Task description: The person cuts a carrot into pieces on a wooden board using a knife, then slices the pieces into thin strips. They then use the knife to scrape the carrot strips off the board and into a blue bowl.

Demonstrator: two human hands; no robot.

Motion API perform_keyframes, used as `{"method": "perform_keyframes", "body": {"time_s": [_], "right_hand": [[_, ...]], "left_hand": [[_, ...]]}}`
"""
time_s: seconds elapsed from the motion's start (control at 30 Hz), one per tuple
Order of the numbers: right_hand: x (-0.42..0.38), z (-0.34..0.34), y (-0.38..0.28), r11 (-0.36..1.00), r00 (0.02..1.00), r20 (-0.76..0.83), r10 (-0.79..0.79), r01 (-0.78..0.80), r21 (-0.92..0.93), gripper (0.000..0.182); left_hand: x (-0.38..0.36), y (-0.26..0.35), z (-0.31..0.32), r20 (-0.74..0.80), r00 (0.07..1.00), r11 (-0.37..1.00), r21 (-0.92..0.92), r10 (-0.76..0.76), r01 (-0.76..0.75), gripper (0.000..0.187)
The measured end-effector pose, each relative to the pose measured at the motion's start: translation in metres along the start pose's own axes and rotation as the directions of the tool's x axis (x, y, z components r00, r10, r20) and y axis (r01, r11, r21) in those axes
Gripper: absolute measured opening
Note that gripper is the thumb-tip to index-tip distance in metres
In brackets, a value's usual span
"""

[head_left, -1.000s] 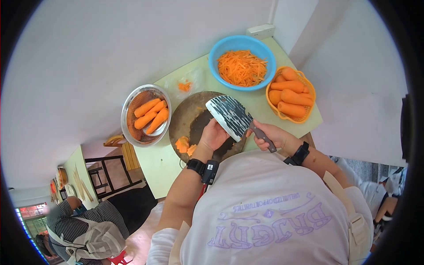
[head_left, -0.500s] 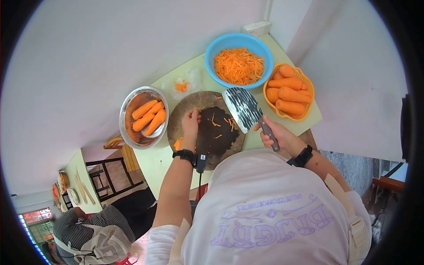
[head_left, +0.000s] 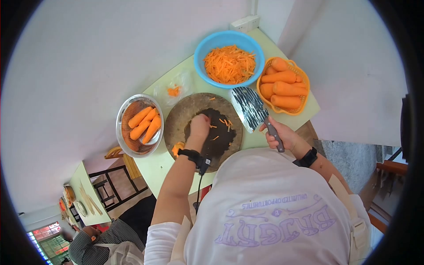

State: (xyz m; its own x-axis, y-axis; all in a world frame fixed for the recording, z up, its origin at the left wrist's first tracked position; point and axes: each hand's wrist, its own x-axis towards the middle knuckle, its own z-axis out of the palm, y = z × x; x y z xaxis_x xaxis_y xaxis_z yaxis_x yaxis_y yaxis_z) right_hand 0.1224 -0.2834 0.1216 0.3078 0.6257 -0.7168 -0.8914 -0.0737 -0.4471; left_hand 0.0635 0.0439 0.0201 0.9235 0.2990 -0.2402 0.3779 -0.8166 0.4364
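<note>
My right hand (head_left: 282,135) is closed around the dark handle of a cleaver (head_left: 250,108). Bits cling to its broad, wet blade, which is held up over the right edge of the round chopping board (head_left: 176,117). My left hand (head_left: 200,126) is over the board's dark wet middle, fingers bunched and pointing down. A carrot shred (head_left: 213,126) shows at its fingertips; what lies under the fingers is hidden. Several loose carrot sticks (head_left: 227,123) are scattered right of this hand. An orange carrot piece (head_left: 177,148) sits near the board's left edge, by my left wrist.
Behind the board stands a blue basin (head_left: 201,66) of shredded carrot. A yellow basket (head_left: 304,101) of whole carrots is on the right, a metal bowl (head_left: 123,115) with carrots on the left. Carrot scraps lie on a plastic bag (head_left: 187,84). Another person (head_left: 108,238) is at lower left.
My left hand has moved right and down onto the shreds in the middle of the board, its fingers now bunched. The cleaver stays in my right hand. The whole view has shifted slightly.
</note>
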Motion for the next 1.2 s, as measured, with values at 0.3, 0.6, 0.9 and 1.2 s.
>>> {"method": "perform_keyframes", "body": {"time_s": [0.3, 0.6, 0.9, 1.2], "right_hand": [[0.001, 0.004, -0.005, 0.997, 1.000, 0.021, 0.001, 0.001, -0.083, 0.054], [-0.016, -0.010, 0.005, 1.000, 0.998, -0.058, -0.002, 0.001, -0.013, 0.053], [-0.014, -0.008, 0.003, 1.000, 0.998, -0.068, -0.013, 0.011, -0.025, 0.053], [0.031, -0.015, 0.018, 0.941, 0.998, -0.062, 0.006, -0.027, -0.338, 0.052]], "left_hand": [[0.013, 0.028, -0.002, -0.115, 0.993, 0.988, -0.153, 0.019, -0.037, 0.026], [0.064, 0.029, 0.005, -0.234, 0.951, 0.980, 0.061, 0.200, -0.191, 0.023], [-0.014, 0.046, 0.015, 0.141, 0.850, 0.861, -0.117, 0.508, -0.495, 0.009], [-0.071, 0.035, -0.002, -0.084, 0.985, 0.968, -0.189, 0.149, -0.163, 0.043]]}}
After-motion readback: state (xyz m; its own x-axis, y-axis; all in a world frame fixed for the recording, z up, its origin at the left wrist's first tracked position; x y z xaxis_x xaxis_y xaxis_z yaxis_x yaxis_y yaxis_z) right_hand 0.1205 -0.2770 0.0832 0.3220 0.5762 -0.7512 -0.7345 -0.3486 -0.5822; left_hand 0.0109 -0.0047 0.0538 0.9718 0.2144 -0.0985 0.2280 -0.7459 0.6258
